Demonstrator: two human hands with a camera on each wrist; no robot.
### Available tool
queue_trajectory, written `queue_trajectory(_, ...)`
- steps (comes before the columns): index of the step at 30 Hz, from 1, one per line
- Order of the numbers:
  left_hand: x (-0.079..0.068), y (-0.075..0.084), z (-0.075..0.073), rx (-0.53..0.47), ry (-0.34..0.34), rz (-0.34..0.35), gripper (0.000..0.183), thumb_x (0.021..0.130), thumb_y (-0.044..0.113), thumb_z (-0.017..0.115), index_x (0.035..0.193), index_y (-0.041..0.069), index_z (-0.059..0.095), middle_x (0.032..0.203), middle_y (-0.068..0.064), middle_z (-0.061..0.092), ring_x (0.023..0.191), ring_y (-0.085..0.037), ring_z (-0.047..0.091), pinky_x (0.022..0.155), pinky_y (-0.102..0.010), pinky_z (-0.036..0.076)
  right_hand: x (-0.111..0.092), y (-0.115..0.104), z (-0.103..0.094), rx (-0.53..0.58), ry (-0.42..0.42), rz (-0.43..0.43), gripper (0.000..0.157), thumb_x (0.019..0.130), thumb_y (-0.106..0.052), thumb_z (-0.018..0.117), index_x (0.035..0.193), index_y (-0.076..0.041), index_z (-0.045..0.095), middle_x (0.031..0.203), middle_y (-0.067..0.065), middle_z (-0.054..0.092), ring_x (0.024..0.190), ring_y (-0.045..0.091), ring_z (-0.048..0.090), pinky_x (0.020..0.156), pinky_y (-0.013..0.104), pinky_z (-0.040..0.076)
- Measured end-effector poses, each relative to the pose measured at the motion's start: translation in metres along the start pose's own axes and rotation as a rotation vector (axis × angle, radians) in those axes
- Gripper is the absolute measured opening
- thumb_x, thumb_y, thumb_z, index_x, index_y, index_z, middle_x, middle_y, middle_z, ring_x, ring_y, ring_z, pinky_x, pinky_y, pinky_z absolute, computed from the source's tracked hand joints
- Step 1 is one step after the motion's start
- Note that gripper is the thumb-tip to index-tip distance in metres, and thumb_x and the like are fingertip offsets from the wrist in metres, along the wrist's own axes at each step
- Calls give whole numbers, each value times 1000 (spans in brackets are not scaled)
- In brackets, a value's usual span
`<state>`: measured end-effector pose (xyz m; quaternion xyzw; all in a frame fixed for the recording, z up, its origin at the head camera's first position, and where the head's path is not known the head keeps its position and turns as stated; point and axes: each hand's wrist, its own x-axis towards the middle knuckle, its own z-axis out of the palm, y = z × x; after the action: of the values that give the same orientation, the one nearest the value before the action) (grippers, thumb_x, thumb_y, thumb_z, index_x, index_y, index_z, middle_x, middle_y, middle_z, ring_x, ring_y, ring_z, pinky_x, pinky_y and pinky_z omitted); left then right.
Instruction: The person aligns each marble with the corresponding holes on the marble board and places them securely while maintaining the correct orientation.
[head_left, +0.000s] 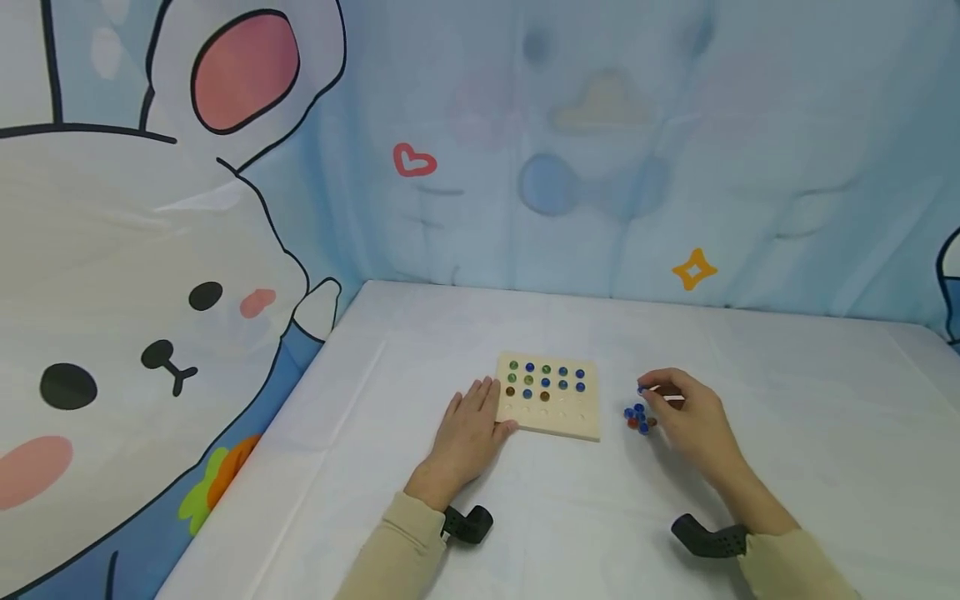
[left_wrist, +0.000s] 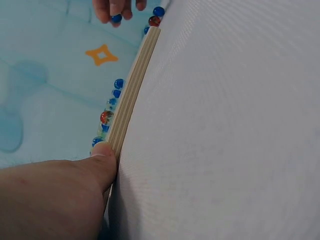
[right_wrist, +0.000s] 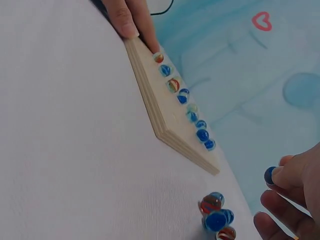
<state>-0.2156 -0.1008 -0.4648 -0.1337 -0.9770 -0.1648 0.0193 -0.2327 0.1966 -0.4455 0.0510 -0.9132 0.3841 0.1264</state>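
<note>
A pale wooden board (head_left: 555,426) with rows of round hollows lies on the table. Green, blue and brownish glass marbles sit in its far rows, and the hollows along the near edge hold none. My left hand (head_left: 472,425) rests at the board's left side with fingers straight, its thumb (left_wrist: 102,161) against the near edge. To the right of the board, my right hand (head_left: 693,421) pinches a blue marble (right_wrist: 270,175) between thumb and fingertip, raised over a small cluster of loose marbles (right_wrist: 216,220), mostly blue with some red.
A white cloth covers the table (head_left: 480,550). Behind it hangs a light blue printed curtain (head_left: 465,225), with a large cartoon rabbit on the left. Each wrist wears a black camera mount, the left one (head_left: 468,524) near the sleeve cuff.
</note>
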Motion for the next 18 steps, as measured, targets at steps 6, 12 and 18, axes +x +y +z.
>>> queue_trajectory(6, 1, 3, 1, 7, -7, 2, 68, 105, 42, 45, 157, 4, 26, 163, -12, 28, 152, -27, 25, 124, -47, 22, 1, -15, 10, 25, -12, -7, 19, 100, -10, 57, 118, -7, 62, 114, 14, 66, 101, 28, 61, 71, 9, 48)
queue_trajectory(12, 1, 2, 1, 15, -3, 4, 68, 105, 43, 44, 157, 3, 25, 163, -13, 28, 152, -27, 25, 124, -47, 22, 4, -26, 21, 67, -39, -45, 19, 99, -6, 57, 118, -6, 61, 114, 14, 65, 97, 29, 61, 71, 30, 58)
queue_trajectory(18, 1, 0, -1, 9, -4, 5, 68, 105, 43, 44, 157, 3, 25, 163, -13, 27, 152, -28, 25, 124, -48, 22, 8, -33, 35, 79, -40, -125, 18, 96, 0, 58, 113, -3, 63, 113, 14, 67, 105, 29, 62, 89, 46, 54)
